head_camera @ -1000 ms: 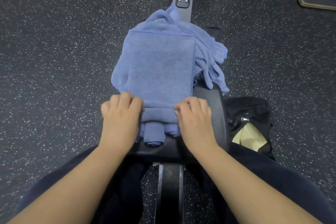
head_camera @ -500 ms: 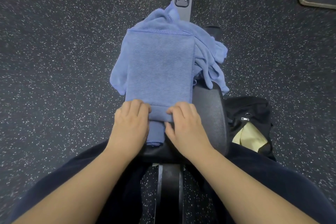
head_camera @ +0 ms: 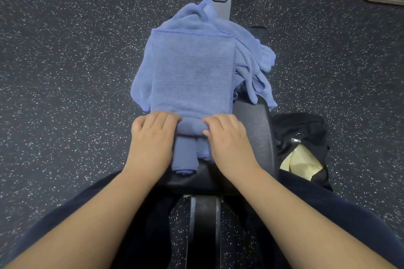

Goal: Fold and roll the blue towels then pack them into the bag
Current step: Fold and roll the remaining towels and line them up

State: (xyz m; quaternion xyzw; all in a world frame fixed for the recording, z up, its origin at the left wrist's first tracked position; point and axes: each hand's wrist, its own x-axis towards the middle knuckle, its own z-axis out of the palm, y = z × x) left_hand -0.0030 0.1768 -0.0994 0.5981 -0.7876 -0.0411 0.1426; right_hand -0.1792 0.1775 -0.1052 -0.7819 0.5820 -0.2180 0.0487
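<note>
Both hands, left and right, grip curled round folded towel's rolled near edge, bench underneath.

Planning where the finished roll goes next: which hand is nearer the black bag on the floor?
Right. The right hand grips the towel roll on the bench side beside the black bag; the left hand holds the roll's far end.

No legible text, label, brand or number anywhere — not on any surface in view.
</note>
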